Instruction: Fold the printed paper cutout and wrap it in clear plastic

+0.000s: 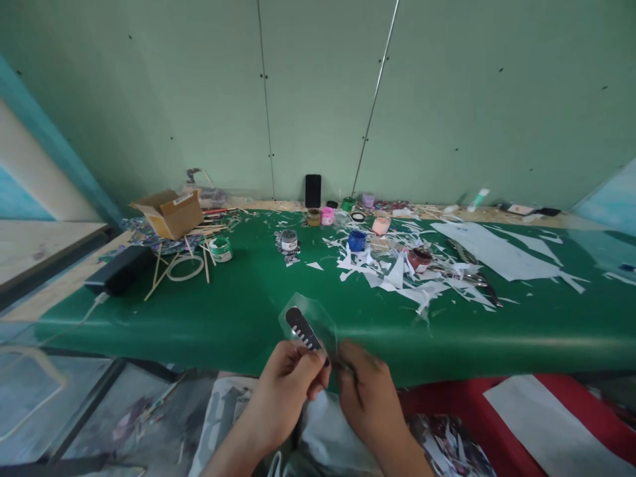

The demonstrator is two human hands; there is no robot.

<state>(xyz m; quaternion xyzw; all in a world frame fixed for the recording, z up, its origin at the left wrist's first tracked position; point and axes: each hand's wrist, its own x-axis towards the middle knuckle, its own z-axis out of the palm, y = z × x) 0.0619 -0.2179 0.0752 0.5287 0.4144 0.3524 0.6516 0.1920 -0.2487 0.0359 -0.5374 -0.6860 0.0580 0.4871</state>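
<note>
In front of the green table's edge, my left hand [285,381] pinches a piece of clear plastic film [322,319]. On the film shows a dark, round-ended strip [301,327] with a row of short white marks. Its lower end runs under my left thumb. Close on the right is my right hand [370,391], fingers curled at the film's right edge. Something thin and dark shows between its fingers; I cannot make out what it is.
White paper scraps [397,275] surround a blue paint jar [356,240] and metal tools [472,275]. A grey paint jar [289,240] stands mid-table. Leftward are a green jar [220,250], tape ring [185,267], cardboard box [173,215] and black adapter [119,270]. A phone [313,191] leans behind.
</note>
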